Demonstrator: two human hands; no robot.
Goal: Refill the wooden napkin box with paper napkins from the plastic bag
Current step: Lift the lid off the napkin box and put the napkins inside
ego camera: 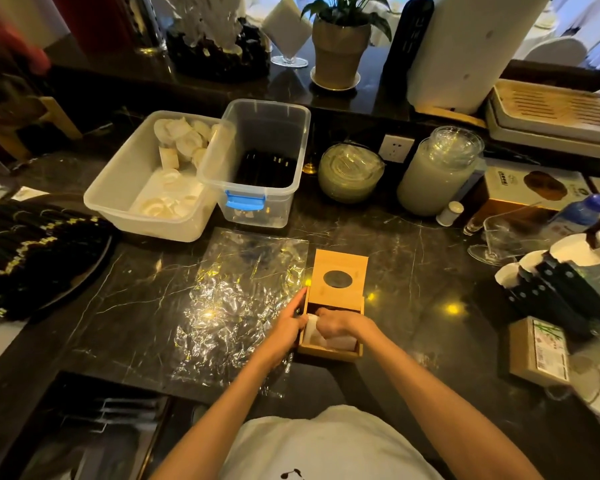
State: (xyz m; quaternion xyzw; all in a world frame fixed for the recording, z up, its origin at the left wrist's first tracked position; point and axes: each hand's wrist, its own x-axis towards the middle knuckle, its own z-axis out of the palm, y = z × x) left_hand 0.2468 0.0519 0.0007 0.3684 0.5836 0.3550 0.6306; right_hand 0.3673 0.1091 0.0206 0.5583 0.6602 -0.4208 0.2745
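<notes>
Nearly done: both hands, L (289, 327) & R (336, 322), gripping napkins (340, 341) into wooden box (329, 353); lid (340, 277) slid back, plastic bag (243, 299) looks empty.

**Bare forearms, white top**

I saw two bare forearms with no sleeves, watch or rings that I could make out. The left hand (286, 329) and right hand (336, 322) wore no gloves. The person wore a white shirt (326, 445) bearing a small black mark near the frame's lower edge.
</notes>
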